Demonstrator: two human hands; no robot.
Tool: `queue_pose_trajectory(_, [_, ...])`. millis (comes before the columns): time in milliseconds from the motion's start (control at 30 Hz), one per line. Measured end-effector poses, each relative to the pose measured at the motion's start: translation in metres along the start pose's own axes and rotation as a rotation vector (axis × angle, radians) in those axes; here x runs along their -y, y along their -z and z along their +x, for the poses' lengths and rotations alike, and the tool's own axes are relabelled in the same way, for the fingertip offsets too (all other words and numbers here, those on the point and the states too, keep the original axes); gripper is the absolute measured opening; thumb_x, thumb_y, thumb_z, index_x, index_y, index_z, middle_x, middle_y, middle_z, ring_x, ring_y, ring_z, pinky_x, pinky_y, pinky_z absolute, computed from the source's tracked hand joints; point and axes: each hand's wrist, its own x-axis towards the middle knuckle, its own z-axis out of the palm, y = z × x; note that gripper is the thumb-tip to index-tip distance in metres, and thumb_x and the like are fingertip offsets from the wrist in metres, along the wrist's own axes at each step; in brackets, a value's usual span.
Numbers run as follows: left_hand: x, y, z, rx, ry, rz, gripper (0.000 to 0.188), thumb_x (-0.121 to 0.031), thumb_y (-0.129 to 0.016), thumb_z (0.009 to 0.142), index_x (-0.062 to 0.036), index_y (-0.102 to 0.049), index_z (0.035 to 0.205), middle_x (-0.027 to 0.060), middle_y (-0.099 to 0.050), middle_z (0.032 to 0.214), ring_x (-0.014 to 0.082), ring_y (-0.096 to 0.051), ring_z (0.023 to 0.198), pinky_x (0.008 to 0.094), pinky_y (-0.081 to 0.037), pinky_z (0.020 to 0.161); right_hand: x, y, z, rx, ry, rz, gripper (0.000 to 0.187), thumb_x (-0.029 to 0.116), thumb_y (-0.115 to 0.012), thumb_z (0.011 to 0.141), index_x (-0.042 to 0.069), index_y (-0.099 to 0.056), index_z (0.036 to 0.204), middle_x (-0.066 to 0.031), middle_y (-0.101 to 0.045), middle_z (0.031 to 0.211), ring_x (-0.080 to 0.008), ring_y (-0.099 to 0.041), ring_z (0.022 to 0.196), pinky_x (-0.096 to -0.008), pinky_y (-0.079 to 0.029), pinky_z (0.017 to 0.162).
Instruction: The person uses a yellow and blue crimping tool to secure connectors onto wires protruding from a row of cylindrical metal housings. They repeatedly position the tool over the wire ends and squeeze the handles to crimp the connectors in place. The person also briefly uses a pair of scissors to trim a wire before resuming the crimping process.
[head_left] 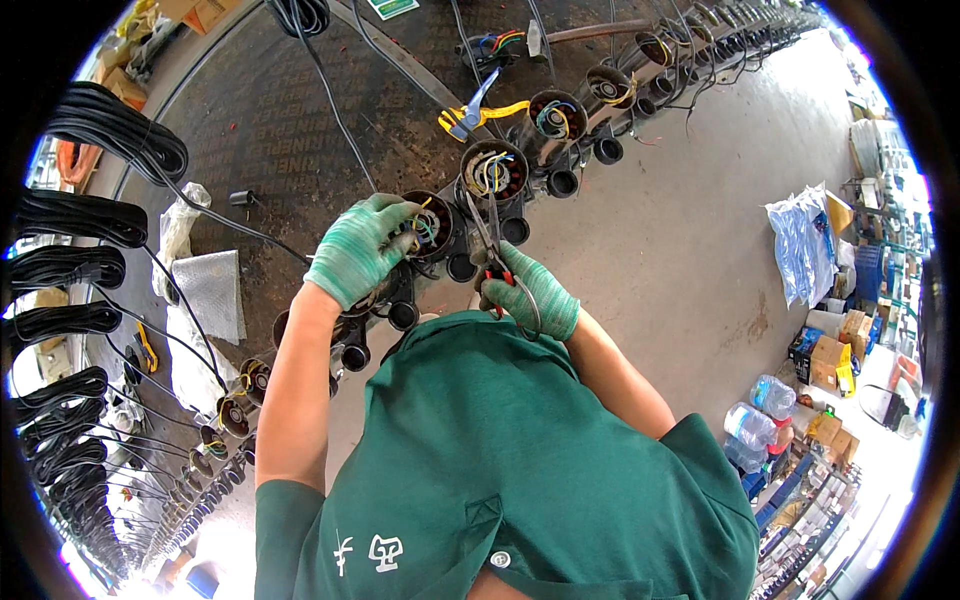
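My left hand, in a green and white glove, reaches to the open end of a round metal motor housing. Its fingertips are closed at the thin coloured wires inside, partly hiding them. In my right hand, gloved alike, is a pair of scissors with red on the handles. The blades point away from me, slightly parted, up toward the neighbouring housing, where yellow, white and blue wires bunch in the opening.
More housings run in a row along the bench edge. Yellow and blue pliers and a hammer lie on the dark bench. Coiled black cables line the left. Bottles and boxes stand on the floor at right.
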Motion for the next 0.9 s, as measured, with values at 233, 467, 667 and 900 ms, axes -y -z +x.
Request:
queue_pose_trajectory(233, [-0.013,0.002,0.012,0.128,0.073,0.010,0.030,-0.013,-0.074,0.092,-0.0073,-0.073,0.122,0.0145,-0.067,0.111,0.0362,-0.068,0.098,0.0429,-0.057,0.086,0.004,0.001,0.000,0.023,-0.011,-0.020,0.037,0.008,-0.064,0.096,0.007,-0.057,0.132,-0.0007,-0.059,0.085,-0.0114,-0.057,0.072,-0.0289,-0.048,0.061])
queue_pose_trajectory(467, [-0.005,0.010,0.006,0.229,-0.033,-0.002,0.029,-0.012,-0.077,0.087,-0.0089,-0.077,0.116,0.0136,-0.067,0.112,0.0366,-0.066,0.104,0.0442,-0.055,0.091,-0.011,-0.001,0.002,0.015,-0.013,-0.038,0.039,0.010,-0.063,0.097,0.006,-0.055,0.135,-0.0013,-0.059,0.087,-0.0109,-0.057,0.073,-0.0285,-0.050,0.063])
queue_pose_trajectory(667, [-0.005,0.005,0.003,0.186,-0.053,0.039,0.024,-0.011,-0.078,0.087,-0.0050,-0.075,0.110,0.0132,-0.066,0.107,0.0351,-0.067,0.098,0.0433,-0.055,0.086,-0.012,-0.009,-0.005,0.011,-0.044,-0.078,0.041,0.010,-0.063,0.099,0.004,-0.054,0.139,-0.0030,-0.063,0.099,-0.0126,-0.061,0.084,-0.0303,-0.055,0.074])
queue_pose_trajectory(900, [-0.018,-0.038,-0.012,-0.120,0.068,-0.197,0.017,-0.012,-0.077,0.091,-0.0037,-0.069,0.105,0.0155,-0.066,0.096,0.0387,-0.067,0.087,0.0436,-0.055,0.074,-0.054,-0.058,-0.006,-0.195,-0.040,0.038,0.039,0.026,-0.066,0.098,0.013,-0.059,0.133,-0.0027,-0.068,0.090,-0.0174,-0.070,0.081,-0.0322,-0.052,0.071])
